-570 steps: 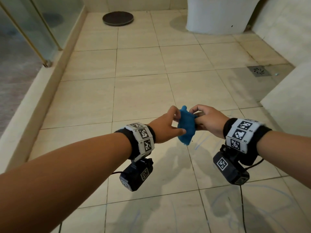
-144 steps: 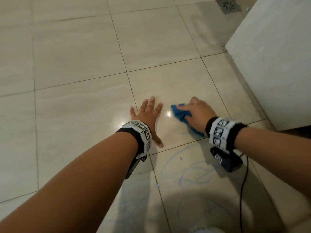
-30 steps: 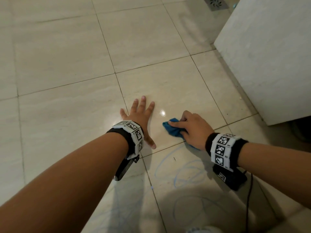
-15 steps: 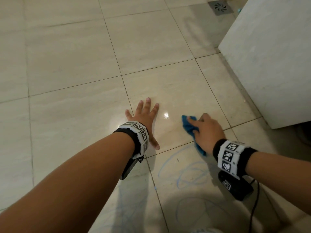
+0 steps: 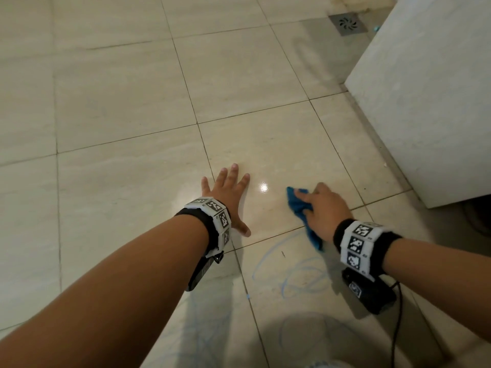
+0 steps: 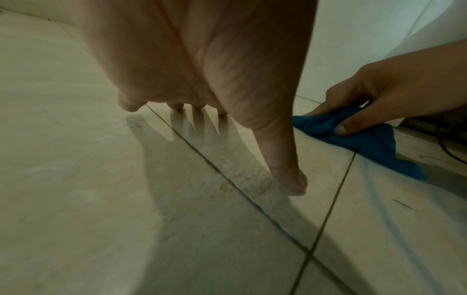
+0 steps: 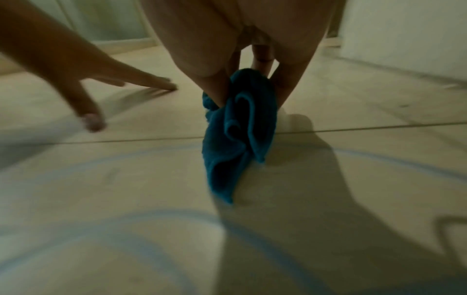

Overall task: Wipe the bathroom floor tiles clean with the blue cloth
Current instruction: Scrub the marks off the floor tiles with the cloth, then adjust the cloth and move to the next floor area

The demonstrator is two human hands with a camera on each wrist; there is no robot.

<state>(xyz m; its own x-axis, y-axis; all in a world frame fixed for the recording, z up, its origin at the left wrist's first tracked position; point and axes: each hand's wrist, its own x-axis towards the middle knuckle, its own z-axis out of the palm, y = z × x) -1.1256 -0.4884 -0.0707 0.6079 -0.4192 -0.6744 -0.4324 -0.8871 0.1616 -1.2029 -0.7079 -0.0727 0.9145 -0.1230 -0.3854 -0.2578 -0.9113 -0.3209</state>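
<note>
My right hand point(image 5: 322, 208) grips the crumpled blue cloth point(image 5: 299, 205) and presses it onto the beige floor tiles point(image 5: 279, 144), right at a grout line. From the left wrist view, the cloth point(image 6: 366, 139) is bunched under curled fingers and thumb, one corner trailing on the floor. The cloth point(image 7: 237, 127) hangs from the right hand point(image 7: 250, 79) in the right wrist view. My left hand point(image 5: 228, 192) lies flat on the tile with fingers spread, to the left of the cloth, holding nothing. Blue scribble marks point(image 5: 297, 272) cover the tile nearest me.
A white block-like wall or fixture point(image 5: 430, 96) stands close on the right. A metal floor drain point(image 5: 348, 23) sits at the far right. A black cable point(image 5: 397, 328) runs from my right wrist camera. Open tiles stretch to the left and ahead.
My right hand has slid the cloth from beside my left hand out to the right and slightly forward along the grout line. The left hand has stayed flat in place.
</note>
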